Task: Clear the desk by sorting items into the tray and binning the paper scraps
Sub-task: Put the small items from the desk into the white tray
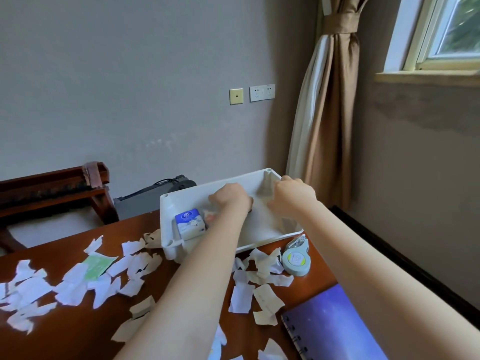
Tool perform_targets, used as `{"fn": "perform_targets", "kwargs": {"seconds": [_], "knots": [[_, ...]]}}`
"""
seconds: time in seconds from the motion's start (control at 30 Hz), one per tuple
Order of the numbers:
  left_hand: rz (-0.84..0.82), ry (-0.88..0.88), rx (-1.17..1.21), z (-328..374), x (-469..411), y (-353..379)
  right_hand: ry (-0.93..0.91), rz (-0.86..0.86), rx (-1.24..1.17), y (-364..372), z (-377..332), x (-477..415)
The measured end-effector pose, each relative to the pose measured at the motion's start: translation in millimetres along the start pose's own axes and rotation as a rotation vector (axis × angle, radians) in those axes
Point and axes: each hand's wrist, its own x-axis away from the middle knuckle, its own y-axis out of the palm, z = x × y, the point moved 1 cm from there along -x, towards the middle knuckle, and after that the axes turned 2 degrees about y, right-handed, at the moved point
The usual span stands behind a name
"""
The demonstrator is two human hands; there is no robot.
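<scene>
A white plastic tray (166, 222) stands at the desk's far edge. Both my hands reach into it. My left hand (230, 197) is knuckles up in the tray's middle with its fingers curled down. A dark sliver shows under its right side, and what it is stays hidden. My right hand (293, 196) hovers near the tray's far right corner, its fingers bent down and hiding whatever lies below. A blue and white tissue pack (189, 223) lies in the tray's near left corner. Torn paper scraps (78, 284) are strewn over the brown desk (78, 333).
A pale green tape dispenser (296, 259) sits just in front of the tray's right end. A purple spiral notebook (332, 326) lies at the near right. A green paper piece (97, 265) lies among the scraps. A wooden chair (52, 193) and dark box (145, 201) stand behind the desk.
</scene>
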Motion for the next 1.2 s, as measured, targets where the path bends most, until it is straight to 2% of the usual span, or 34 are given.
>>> {"fn": "perform_targets", "kwargs": {"seconds": [0.23, 0.47, 0.63, 0.7, 0.87, 0.93, 1.03, 1.13, 1.2], "knots": [[0.089, 0.081, -0.006, -14.5, 6.9, -11.7, -0.014, -0.008, -0.054, -0.8, 3.7, 5.4], [0.254, 0.184, -0.007, -64.6, 55.6, -52.1, -0.133, 0.21, -0.166, -10.5, -10.0, 44.0], [0.376, 0.245, 0.154, -96.4, 118.1, -67.6, -0.157, 0.418, -0.316, -12.6, -15.7, 96.3], [0.384, 0.272, 0.187, -106.9, 144.9, -64.4, -0.116, 0.426, -0.346, -5.4, -10.4, 115.4], [0.259, 0.364, 0.199, -131.8, 192.6, -44.6, 0.102, 0.226, -0.253, 24.0, 5.0, 137.1], [0.184, 0.326, 0.184, -138.2, 203.4, -35.5, 0.215, 0.168, -0.24, 28.9, 8.1, 138.1], [-0.052, 0.217, 0.126, -141.8, 211.3, -20.2, 0.382, 0.081, -0.314, 32.1, 8.4, 131.8], [-0.249, 0.131, 0.16, -145.1, 212.8, -9.4, 0.493, 0.024, -0.379, 33.3, 3.5, 121.7], [-0.323, 0.114, 0.205, -145.8, 213.3, -7.0, 0.535, -0.029, -0.41, 33.1, 0.3, 116.7]]}}
